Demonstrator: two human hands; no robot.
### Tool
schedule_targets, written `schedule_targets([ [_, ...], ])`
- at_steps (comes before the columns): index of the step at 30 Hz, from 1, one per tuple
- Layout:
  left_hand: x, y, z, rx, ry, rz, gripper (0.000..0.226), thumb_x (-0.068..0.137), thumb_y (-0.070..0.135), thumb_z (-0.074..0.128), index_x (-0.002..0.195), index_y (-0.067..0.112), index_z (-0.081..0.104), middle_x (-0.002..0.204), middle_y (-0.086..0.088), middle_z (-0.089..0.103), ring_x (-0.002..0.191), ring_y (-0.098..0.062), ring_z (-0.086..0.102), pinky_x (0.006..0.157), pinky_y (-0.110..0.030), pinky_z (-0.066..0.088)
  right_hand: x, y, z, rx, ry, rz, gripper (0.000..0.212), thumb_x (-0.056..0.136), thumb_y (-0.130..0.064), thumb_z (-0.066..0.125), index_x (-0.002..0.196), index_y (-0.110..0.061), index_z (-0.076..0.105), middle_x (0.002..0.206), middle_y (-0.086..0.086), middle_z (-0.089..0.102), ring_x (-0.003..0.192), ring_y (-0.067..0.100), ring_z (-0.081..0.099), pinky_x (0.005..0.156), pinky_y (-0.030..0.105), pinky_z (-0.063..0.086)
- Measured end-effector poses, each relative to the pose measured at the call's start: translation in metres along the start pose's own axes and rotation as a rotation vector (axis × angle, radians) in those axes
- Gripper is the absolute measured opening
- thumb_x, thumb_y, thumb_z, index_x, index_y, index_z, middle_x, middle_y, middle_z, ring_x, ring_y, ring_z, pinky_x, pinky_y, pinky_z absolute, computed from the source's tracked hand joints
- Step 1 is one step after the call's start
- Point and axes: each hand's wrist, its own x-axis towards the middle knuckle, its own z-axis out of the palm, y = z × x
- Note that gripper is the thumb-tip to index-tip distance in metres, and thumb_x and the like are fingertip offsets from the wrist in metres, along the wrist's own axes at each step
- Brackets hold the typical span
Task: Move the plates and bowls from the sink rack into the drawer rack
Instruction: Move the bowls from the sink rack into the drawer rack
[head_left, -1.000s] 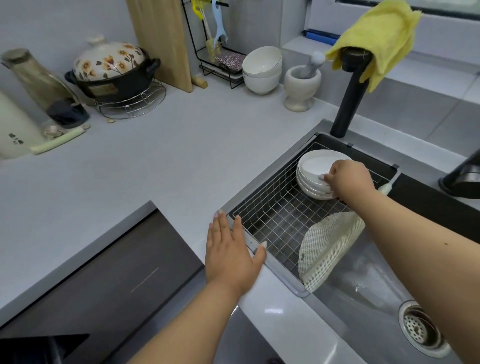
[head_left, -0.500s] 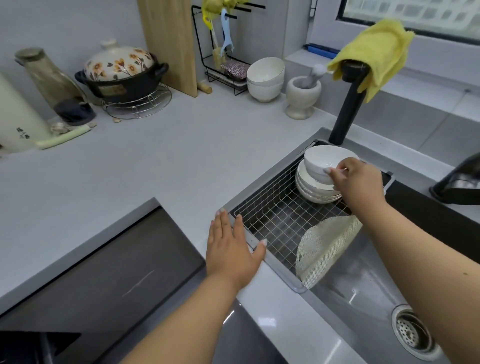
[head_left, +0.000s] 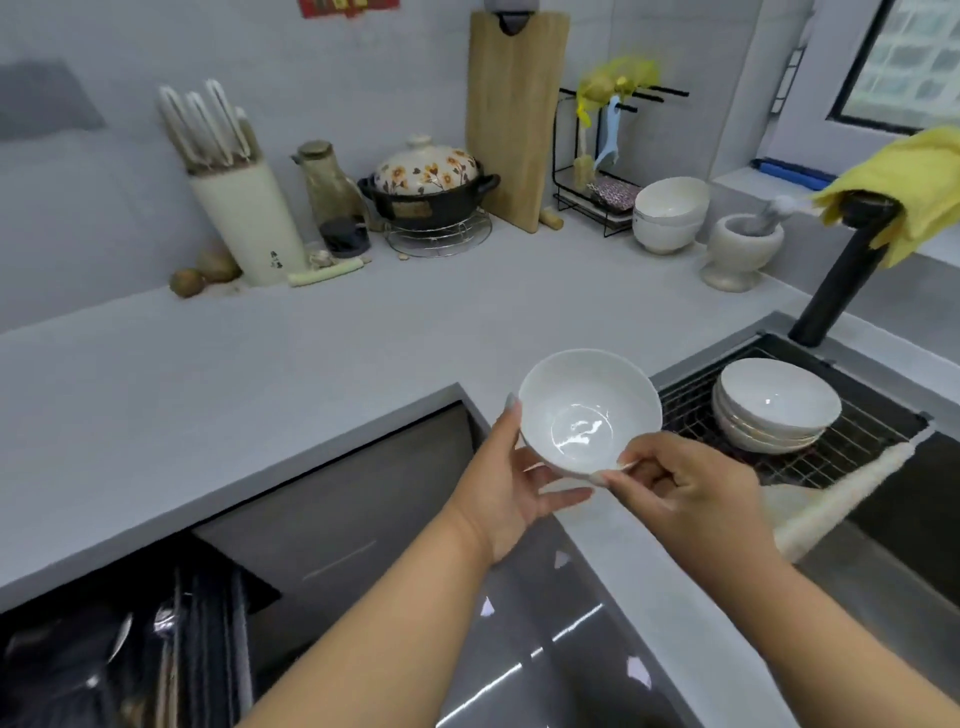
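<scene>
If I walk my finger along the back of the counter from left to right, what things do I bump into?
Knife block → glass bottle → flowered pot → wooden cutting board → black wire rack → stacked white bowls → stone mortar → black faucet with a yellow cloth.

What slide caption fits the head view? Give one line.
Both hands, left hand and right hand, hold a white bowl beside the stacked bowls on the sink rack.

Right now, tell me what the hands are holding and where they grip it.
A round white ceramic bowl: right hand pinches its near rim, left hand cups its underside.
</scene>
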Motion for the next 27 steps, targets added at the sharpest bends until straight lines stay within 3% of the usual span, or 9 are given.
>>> schedule_targets([
  [2, -0.026, 0.008, -0.017, -0.008, 0.048, 0.050, 0.053, 0.090, 0.047, 0.053, 0.133, 0.016, 0.049, 0.127, -0.019, 0.060, 0.112, -0.039, 0.061, 0.082, -0.054, 0.054, -0.011, -0.023, 0.019, 0.084, -0.095, 0.015, 0.019, 0.068, -0.033, 0.081, 0.070, -0.021, 0.067, 0.053, -0.011, 0.057, 0.069, -0.003, 0.057, 0.059, 0.004, 0.040],
  [5, -0.072, 0.018, -0.049, 0.040, 0.197, 0.120, 0.036, 0.097, 0.033, 0.046, 0.129, 0.017, 0.049, 0.120, -0.017, 0.064, 0.102, -0.035, 0.066, 0.066, -0.042, 0.057, -0.023, -0.064, 0.044, 0.244, -0.184, 0.067, 0.010, 0.077, -0.031, 0.074, 0.077, -0.030, 0.065, 0.065, -0.005, 0.064, 0.063, 0.006, 0.061, 0.057, 0.010, 0.044],
  [9, -0.137, 0.027, -0.095, -0.001, 0.366, 0.160, 0.032, 0.099, 0.035, 0.041, 0.122, 0.016, 0.052, 0.105, -0.013, 0.069, 0.081, -0.030, 0.071, 0.058, -0.037, 0.056, -0.038, -0.122, 0.079, 0.519, -0.319, 0.195, 0.024, 0.086, -0.024, 0.067, 0.105, -0.028, 0.053, 0.061, 0.012, 0.058, 0.050, 0.014, 0.059, 0.046, 0.011, 0.045],
  [13, -0.195, 0.029, -0.147, -0.030, 0.483, 0.228, 0.036, 0.099, 0.038, 0.038, 0.124, 0.015, 0.052, 0.108, -0.016, 0.067, 0.080, -0.031, 0.070, 0.054, -0.035, 0.055, -0.057, -0.174, 0.123, 0.624, -0.488, 0.276, 0.035, 0.088, -0.022, 0.064, 0.117, -0.019, 0.045, 0.063, 0.010, 0.052, 0.045, 0.010, 0.056, 0.042, 0.019, 0.045],
  [18, -0.269, 0.034, -0.208, -0.080, 0.613, 0.293, 0.038, 0.099, 0.043, 0.037, 0.118, 0.015, 0.055, 0.106, -0.017, 0.068, 0.079, -0.032, 0.068, 0.049, -0.032, 0.053, -0.089, -0.231, 0.178, 0.742, -0.799, 0.419, 0.045, 0.084, -0.043, 0.066, 0.119, -0.018, 0.052, 0.092, 0.009, 0.065, 0.069, 0.015, 0.062, 0.065, 0.033, 0.053],
  [23, -0.340, 0.033, -0.265, -0.091, 0.753, 0.312, 0.054, 0.096, 0.057, 0.031, 0.118, 0.017, 0.060, 0.109, -0.015, 0.070, 0.084, -0.028, 0.068, 0.055, -0.031, 0.053, -0.130, -0.299, 0.222, 0.910, -1.026, 0.479, 0.033, 0.093, -0.036, 0.053, 0.115, -0.011, 0.055, 0.099, 0.012, 0.069, 0.081, 0.023, 0.069, 0.073, 0.038, 0.055],
  [27, -0.398, 0.030, -0.314, -0.070, 0.869, 0.328, 0.056, 0.095, 0.061, 0.030, 0.119, 0.020, 0.060, 0.108, -0.012, 0.070, 0.093, -0.030, 0.068, 0.059, -0.032, 0.054, -0.168, -0.349, 0.258, 0.971, -1.147, 0.529, 0.034, 0.091, -0.033, 0.055, 0.115, -0.009, 0.055, 0.102, 0.021, 0.067, 0.087, 0.032, 0.068, 0.077, 0.041, 0.056],
])
